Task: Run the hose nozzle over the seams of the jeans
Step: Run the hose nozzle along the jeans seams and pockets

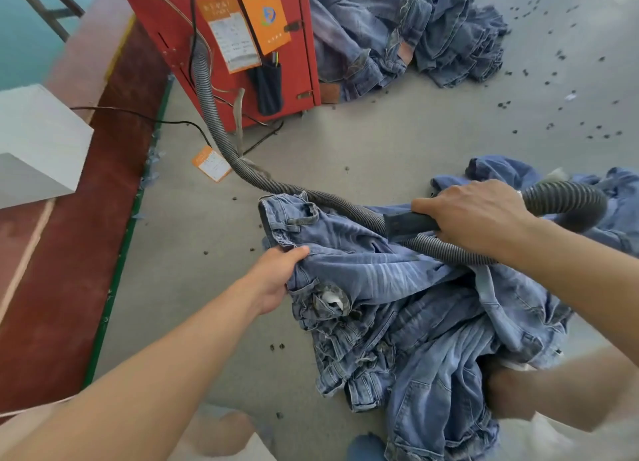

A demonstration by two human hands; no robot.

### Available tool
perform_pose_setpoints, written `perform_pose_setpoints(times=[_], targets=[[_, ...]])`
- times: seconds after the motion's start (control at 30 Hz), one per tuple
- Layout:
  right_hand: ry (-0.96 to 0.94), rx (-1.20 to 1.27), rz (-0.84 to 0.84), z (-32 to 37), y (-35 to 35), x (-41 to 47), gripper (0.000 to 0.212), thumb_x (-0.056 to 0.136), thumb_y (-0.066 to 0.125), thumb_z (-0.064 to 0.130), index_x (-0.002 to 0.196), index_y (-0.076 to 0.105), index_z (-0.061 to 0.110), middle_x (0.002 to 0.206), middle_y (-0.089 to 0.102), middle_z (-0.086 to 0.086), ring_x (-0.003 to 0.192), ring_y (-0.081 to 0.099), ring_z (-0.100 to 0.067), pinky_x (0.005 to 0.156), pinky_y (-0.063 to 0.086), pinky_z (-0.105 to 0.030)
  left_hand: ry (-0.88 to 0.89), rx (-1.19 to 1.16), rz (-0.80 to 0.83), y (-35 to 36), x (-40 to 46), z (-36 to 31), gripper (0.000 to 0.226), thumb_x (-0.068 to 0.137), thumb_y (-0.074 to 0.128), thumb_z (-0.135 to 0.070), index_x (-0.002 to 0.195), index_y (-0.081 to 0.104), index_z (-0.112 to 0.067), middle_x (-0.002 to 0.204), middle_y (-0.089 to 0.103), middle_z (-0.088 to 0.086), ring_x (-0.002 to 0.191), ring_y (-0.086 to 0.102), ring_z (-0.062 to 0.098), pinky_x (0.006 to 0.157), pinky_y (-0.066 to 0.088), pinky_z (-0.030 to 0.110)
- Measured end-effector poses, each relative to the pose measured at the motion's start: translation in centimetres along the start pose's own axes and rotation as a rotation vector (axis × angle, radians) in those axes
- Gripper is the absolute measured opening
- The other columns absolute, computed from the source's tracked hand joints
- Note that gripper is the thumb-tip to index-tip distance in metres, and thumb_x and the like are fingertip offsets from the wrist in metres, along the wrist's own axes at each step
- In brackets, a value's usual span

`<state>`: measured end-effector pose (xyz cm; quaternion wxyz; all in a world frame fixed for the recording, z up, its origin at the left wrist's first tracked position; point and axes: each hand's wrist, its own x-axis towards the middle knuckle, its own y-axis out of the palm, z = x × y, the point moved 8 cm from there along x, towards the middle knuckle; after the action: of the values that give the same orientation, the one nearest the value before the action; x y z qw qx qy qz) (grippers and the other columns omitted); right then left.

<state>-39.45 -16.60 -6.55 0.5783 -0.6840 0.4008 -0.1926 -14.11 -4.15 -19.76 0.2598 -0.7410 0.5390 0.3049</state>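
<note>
Grey concrete floor (pixel 397 142) w/ dark bits scattered, mostly upper right of frame. Red machine cabinet (pixel 221 46) stands at top centre, orange tags on its front; a second heap of denim (pixel 408 28) lies behind it at top right.

Jeans (pixel 397 287) sit in a rumpled pile at centre-right to bottom right, waistband end toward frame centre. Left hand (pixel 276 277) grips the waistband edge, thumb on top, fingers tucked under the fabric.

Right hand (pixel 473 215) is wrapped around the hose nozzle (pixel 408 224), a dark flat-ended piece. Nozzle's long axis runs approx. horizontal across the frame, open end pointing left, hovering just over the jeans near the waistband area; can't tell if it touches the cloth. Ribbed grey hose (pixel 214 115) drops from the cabinet, crosses the floor and pile, then loops back behind the right hand at right edge.
</note>
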Motion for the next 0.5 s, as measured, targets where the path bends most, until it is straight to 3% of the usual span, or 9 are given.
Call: perform_pose_setpoints(times=[0.13, 0.23, 0.33, 0.4, 0.5], targets=[[-0.144, 0.002, 0.093, 1.6, 2.3, 0.2, 0.016, 0.098, 0.047, 0.038, 0.111, 0.042, 0.046, 0.071, 0.052, 0.012, 0.057, 0.050, -0.012, 0.049, 0.034, -0.030, 0.037, -0.006, 0.071, 0.0, -0.7, 0.2, 0.023, 0.103, 0.060, -0.013, 0.124, 0.067, -0.008, 0.110, 0.079, 0.008, 0.109, 0.073, 0.028, 0.108, 0.049, 0.050], [-0.194, 0.028, 0.085, 4.1, 2.9, 0.3, 0.019, 0.095, 0.050, 0.046, 0.114, 0.044, 0.045, 0.067, 0.042, 0.011, 0.050, 0.039, -0.009, 0.045, 0.026, -0.029, 0.102, 0.049, 0.108, 0.2, -1.2, 0.0, 0.023, 0.101, 0.061, -0.011, 0.123, 0.068, -0.012, 0.111, 0.079, 0.002, 0.108, 0.073, 0.023, 0.107, 0.051, 0.047], [-0.184, 0.274, 0.016, 5.1, 1.5, 0.8, 0.028, 0.090, 0.059, 0.052, 0.114, 0.048, 0.045, 0.069, 0.053, 0.013, 0.054, 0.047, -0.008, 0.045, 0.029, -0.028, 0.135, 0.077, 0.129, 0.5, -1.5, -0.1, 0.023, 0.100, 0.066, -0.019, 0.123, 0.068, -0.019, 0.116, 0.077, -0.002, 0.114, 0.071, 0.021, 0.110, 0.048, 0.045], [-0.174, 0.437, -0.027, 4.3, -0.4, 1.3, 0.034, 0.086, 0.064, 0.053, 0.117, 0.050, 0.049, 0.069, 0.059, 0.017, 0.056, 0.053, -0.003, 0.045, 0.033, -0.025, 0.081, 0.021, 0.129, 1.0, -2.0, 0.4, 0.039, 0.087, 0.081, -0.037, 0.121, 0.069, -0.023, 0.114, 0.078, -0.005, 0.117, 0.068, 0.023, 0.110, 0.046, 0.044], [-0.126, 0.460, 0.011, 1.7, -1.6, 1.4, 0.033, 0.082, 0.064, 0.049, 0.113, 0.052, 0.053, 0.068, 0.059, 0.020, 0.062, 0.056, 0.000, 0.049, 0.043, -0.029, -0.146, 0.009, 0.074, 3.0, -2.6, 2.8, 0.077, 0.055, 0.096, -0.054, 0.116, 0.071, -0.015, 0.103, 0.078, 0.005, 0.102, 0.070, 0.027, 0.095, 0.055, 0.043]])
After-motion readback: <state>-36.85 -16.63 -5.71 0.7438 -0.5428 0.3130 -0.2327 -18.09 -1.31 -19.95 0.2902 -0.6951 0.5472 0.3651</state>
